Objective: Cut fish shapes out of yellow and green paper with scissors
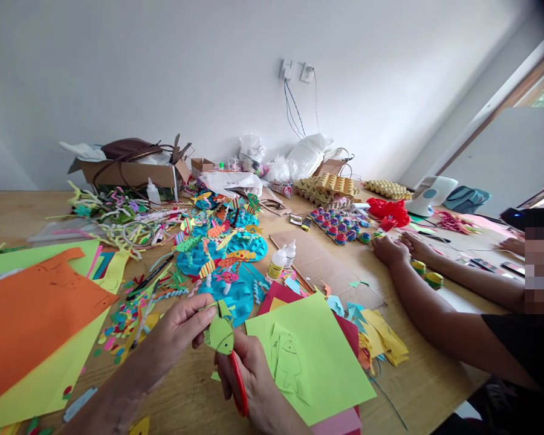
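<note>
Between thumb and fingers, my left hand [188,326] pinches a green paper fish [219,335] with a black eye and pen marks. My right hand [254,374] is closed round red-handled scissors [239,386]; the blades are hidden behind the fish, so I cannot tell whether they touch it. Just right of my hands, a green paper sheet [330,356] carries a smaller piece with a drawn fish [290,359]. Beyond my hands stand blue crafted bases [238,287] with colourful paper fish on twisted stems. Two white glue bottles [277,263] are beside them.
Orange paper [36,320] and scattered paper dots [122,320] lie left. Pipe cleaners [118,217] and a cardboard box [131,175] are behind. Cardboard [326,266], paper scraps [381,338] and egg trays [329,187] lie right, where a co-worker's hands [390,249] handle a small piece.
</note>
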A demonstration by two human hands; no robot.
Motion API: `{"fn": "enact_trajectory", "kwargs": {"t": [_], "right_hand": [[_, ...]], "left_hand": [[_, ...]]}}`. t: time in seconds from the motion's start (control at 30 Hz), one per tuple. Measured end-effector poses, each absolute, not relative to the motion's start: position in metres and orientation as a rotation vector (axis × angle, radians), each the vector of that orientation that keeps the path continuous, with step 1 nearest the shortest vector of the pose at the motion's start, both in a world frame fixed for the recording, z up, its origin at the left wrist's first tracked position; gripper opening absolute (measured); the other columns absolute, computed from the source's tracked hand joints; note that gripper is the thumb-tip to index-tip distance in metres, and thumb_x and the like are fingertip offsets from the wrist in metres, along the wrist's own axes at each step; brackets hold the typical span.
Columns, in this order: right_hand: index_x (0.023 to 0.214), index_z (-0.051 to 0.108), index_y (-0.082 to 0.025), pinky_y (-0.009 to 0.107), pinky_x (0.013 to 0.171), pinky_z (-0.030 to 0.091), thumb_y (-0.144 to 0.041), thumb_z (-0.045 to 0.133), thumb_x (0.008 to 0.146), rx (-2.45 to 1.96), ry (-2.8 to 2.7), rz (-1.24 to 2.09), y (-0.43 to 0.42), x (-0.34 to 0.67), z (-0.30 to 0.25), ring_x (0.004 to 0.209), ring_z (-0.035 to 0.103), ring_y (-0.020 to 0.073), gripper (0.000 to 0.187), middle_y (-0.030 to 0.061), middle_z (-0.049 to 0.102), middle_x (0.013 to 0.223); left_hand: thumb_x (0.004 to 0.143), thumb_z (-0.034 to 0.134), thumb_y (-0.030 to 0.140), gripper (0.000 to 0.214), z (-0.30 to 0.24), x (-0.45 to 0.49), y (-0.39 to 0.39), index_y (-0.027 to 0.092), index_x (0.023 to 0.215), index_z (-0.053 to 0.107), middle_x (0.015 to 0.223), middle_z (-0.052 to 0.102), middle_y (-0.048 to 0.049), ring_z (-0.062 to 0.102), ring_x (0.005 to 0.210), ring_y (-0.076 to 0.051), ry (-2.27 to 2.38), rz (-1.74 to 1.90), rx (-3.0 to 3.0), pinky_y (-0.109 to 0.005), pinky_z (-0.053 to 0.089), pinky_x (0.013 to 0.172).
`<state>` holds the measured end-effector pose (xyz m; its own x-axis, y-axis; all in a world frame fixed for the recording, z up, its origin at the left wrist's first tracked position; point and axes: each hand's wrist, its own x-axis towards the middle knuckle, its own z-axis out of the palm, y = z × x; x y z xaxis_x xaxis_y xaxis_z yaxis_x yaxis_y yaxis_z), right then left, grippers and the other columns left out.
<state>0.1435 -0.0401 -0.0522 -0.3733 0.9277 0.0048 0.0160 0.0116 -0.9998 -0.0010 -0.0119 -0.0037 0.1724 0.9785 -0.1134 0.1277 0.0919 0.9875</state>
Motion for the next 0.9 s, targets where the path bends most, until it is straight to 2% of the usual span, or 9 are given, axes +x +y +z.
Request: {"fn": "enact_trajectory", "kwargs": {"t": [0.17,0.33,0.53,0.73,0.9], "right_hand": [[0.065,0.052,-0.016,0.018,0.045,0.03,-0.04,0.046,0.09,-0.956,-1.531,1.438,-0.04,0.144,-0.047,0.044,0.034,0.0066,0.036,-0.0063,0.038,0.049],[0.062,0.047,-0.017,0.017,0.042,0.029,-0.032,0.045,0.089,-0.973,-1.539,1.436,-0.04,0.144,-0.048,0.045,0.036,0.0071,0.031,-0.0061,0.039,0.05],[0.063,0.052,-0.016,0.017,0.045,0.03,-0.037,0.048,0.089,-0.953,-1.538,1.425,-0.04,0.143,-0.043,0.046,0.036,0.0071,0.034,-0.0062,0.04,0.049],[0.06,0.044,-0.017,0.017,0.042,0.027,-0.051,0.045,0.089,-0.918,-1.542,1.431,-0.04,0.143,-0.047,0.045,0.034,0.0067,0.044,-0.0055,0.039,0.05],[0.061,0.041,-0.018,0.018,0.043,0.027,-0.05,0.041,0.09,-0.946,-1.573,1.438,-0.04,0.145,-0.052,0.046,0.033,0.0073,0.043,-0.0053,0.037,0.051]], "left_hand": [[0.072,0.061,0.045,0.03,-0.008,-0.01,-0.01,0.021,0.057,0.051,0.054,0.043,0.0047,0.038,0.052,-0.013,1.282,0.931,1.305,-0.022,0.036,0.049],[0.074,0.06,0.046,0.028,-0.008,-0.014,-0.011,0.021,0.061,0.055,0.054,0.043,0.0051,0.037,0.05,-0.012,1.256,0.89,1.314,-0.021,0.033,0.046],[0.074,0.059,0.046,0.028,-0.001,-0.011,-0.012,0.021,0.062,0.054,0.053,0.039,0.0061,0.034,0.049,-0.011,1.23,0.876,1.348,-0.021,0.031,0.046],[0.076,0.057,0.044,0.03,0.003,-0.013,-0.01,0.021,0.058,0.052,0.051,0.041,0.0064,0.04,0.05,-0.012,1.115,0.814,1.315,-0.021,0.035,0.049],[0.075,0.059,0.041,0.03,0.004,-0.016,-0.009,0.021,0.054,0.053,0.05,0.045,0.005,0.047,0.053,-0.014,1.116,0.818,1.326,-0.022,0.039,0.052]]}}
